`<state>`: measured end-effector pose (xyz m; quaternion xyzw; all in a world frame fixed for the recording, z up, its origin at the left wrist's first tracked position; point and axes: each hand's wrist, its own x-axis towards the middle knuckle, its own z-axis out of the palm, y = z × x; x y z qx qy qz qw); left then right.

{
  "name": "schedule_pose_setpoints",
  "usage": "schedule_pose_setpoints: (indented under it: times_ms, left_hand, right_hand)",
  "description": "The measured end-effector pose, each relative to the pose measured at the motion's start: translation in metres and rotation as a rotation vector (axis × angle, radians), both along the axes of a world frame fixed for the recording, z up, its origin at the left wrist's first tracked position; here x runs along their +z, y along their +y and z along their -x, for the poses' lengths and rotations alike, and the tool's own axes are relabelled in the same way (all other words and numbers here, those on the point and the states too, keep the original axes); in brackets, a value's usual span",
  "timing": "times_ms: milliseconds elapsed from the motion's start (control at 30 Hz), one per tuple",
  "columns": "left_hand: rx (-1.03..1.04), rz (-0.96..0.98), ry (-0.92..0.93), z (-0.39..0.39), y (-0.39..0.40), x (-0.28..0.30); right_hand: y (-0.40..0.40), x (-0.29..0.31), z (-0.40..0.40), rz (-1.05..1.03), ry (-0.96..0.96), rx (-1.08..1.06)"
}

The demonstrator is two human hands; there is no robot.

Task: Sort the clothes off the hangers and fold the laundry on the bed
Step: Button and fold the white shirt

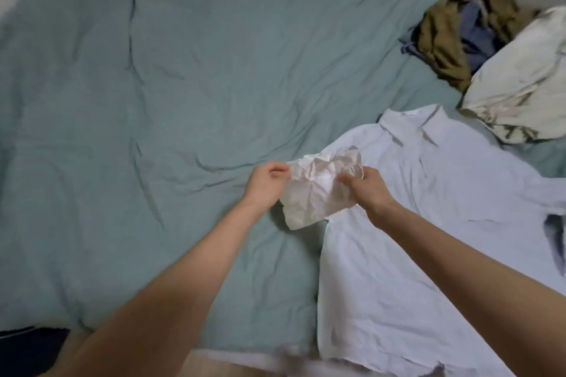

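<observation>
Early stage. Left hand and right hand both pinching crumpled white cloth, possibly paper, above bed. Pale shirt flat at right, unfolded. Heap of clothes far right, unsorted.

A home bedroom: a quilted bed strewn with laundry.

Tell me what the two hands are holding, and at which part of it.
Both hold one small crumpled white cloth: the left hand pinches its left edge, the right hand its upper right edge.
</observation>
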<state>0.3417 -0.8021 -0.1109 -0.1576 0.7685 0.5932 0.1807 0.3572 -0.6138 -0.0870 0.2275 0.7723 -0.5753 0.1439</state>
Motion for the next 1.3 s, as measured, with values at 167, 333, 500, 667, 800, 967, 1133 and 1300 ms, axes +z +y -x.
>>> schedule_pose_setpoints:
  times_ms: [167,333,500,667,800,967,1133,1300]
  left_hand:
    - [-0.516,0.350,0.369,0.036,0.109,0.000]
    - [-0.798,0.603,0.445,0.068,0.245,-0.005]
    - [-0.878,0.634,0.474,0.086,0.342,-0.022]
    - [-0.975,0.781,0.500,0.084,0.399,-0.046]
    - [-1.012,0.869,0.434,0.076,0.411,-0.079]
    - [-0.943,0.737,0.455,0.072,0.409,-0.095]
    - [-0.994,0.620,0.554,0.070,0.404,-0.101]
    - [-1.035,0.624,0.686,0.067,0.400,-0.116]
  right_hand:
    - [0.122,0.027,-0.002,-0.050,0.102,-0.211]
    - [0.250,0.026,-0.011,-0.019,0.137,-0.381]
    - [0.355,-0.003,-0.013,-0.025,0.060,-0.447]
    - [0.422,-0.057,-0.024,-0.176,-0.112,-0.388]
    - [0.437,-0.100,-0.044,-0.404,-0.307,-0.148]
    - [0.414,-0.123,-0.037,-0.766,0.132,0.047]
    - [0.406,-0.139,-0.008,-0.637,0.022,0.322]
    - [0.425,-0.131,-0.021,-0.470,-0.068,0.390]
